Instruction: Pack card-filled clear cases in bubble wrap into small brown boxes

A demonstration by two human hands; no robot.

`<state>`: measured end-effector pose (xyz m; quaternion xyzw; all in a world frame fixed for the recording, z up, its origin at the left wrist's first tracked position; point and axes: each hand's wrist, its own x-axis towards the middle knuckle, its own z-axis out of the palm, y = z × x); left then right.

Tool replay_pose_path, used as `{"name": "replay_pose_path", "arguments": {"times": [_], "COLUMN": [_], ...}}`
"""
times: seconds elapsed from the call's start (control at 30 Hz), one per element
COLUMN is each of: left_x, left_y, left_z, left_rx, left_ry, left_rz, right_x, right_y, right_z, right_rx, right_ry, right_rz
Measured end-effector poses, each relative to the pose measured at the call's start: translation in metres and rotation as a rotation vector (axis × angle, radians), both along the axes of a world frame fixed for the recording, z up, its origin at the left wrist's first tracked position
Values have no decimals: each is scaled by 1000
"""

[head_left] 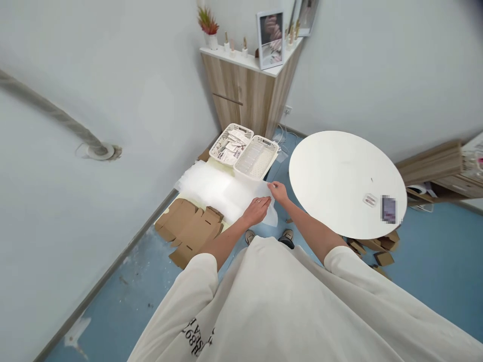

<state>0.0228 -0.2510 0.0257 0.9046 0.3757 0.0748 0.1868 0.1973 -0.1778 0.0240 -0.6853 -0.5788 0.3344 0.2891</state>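
Observation:
A stack of thin white translucent sheets (219, 188) lies on the floor in front of me. My left hand (257, 210) rests flat on the near right corner of the stack, fingers stretched out, a ring on one finger. My right hand (278, 191) pinches the edge of the top sheet at that same corner. Flat brown cardboard box blanks (188, 226) lie to the left of the sheets. My shoes (287, 236) show just below my hands.
Two white plastic baskets (231, 143) (256, 158) stand beyond the sheets, one with small packets. A round white table (345, 183) with a phone is at the right, more cardboard pieces (377, 246) under it. A wooden cabinet (247, 93) stands in the corner.

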Motion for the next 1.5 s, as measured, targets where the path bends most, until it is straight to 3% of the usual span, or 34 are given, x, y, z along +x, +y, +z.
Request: {"name": "replay_pose_path", "arguments": {"times": [0.13, 0.33, 0.7, 0.97, 1.1, 1.23, 1.33, 1.5], "left_x": [51, 138, 308, 410, 436, 438, 429, 420], "left_y": [14, 35, 64, 67, 64, 57, 53, 54], "left_z": [7, 4, -28, -52, -60, -72, -81, -90], "left_rx": [26, 21, -10, -38, -130, -227, -275, -324], "left_ry": [-15, 16, 192, 236, 253, 288, 331, 349], "left_rz": [-87, -157, -163, -218, -210, -189, -177, -212], "right_x": [59, 156, 329, 422, 451, 464, 461, 441], "right_y": [-4, -16, -43, -52, -58, -67, -71, -71], "right_z": [4, -7, -57, -85, -93, -97, -94, -81], "right_rx": [79, 48, -210, -336, -417, -489, -483, -334], "right_ry": [38, 49, 165, 202, 236, 237, 130, -62], "right_rz": [-151, -361, -546, -635, -680, -641, -588, -615]}}
